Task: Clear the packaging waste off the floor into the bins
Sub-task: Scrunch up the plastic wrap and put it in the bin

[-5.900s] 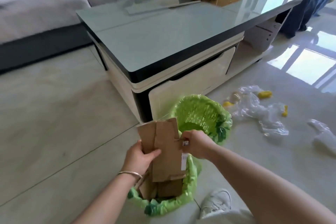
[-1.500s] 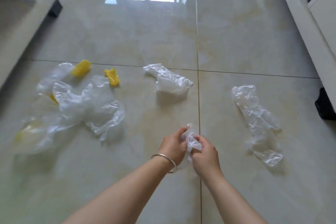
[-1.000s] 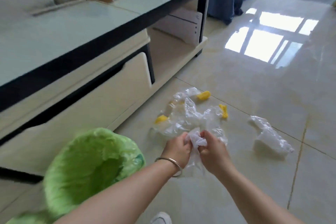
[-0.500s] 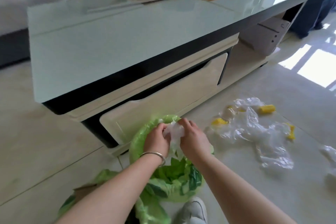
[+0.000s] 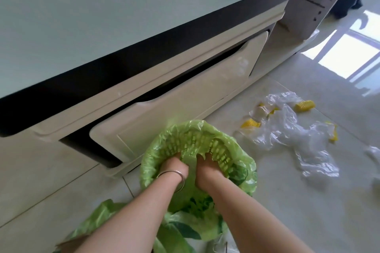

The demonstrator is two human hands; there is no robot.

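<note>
Reaching into green-lined bin: L hand & R hand side by side, fingertips hidden, grip state indeterminable. Clear plastic wrap w/ yellow foam bits on floor, R of bin.

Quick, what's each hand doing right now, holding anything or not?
Left hand: down inside the green-lined bin, fingers hidden; cannot tell.
Right hand: also down in the bin, fingers hidden; cannot tell.

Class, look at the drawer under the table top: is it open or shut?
Slightly open. The drawer front stands out from the coffee table, leaving a dark gap along its top edge. Its contents cannot be seen.
</note>
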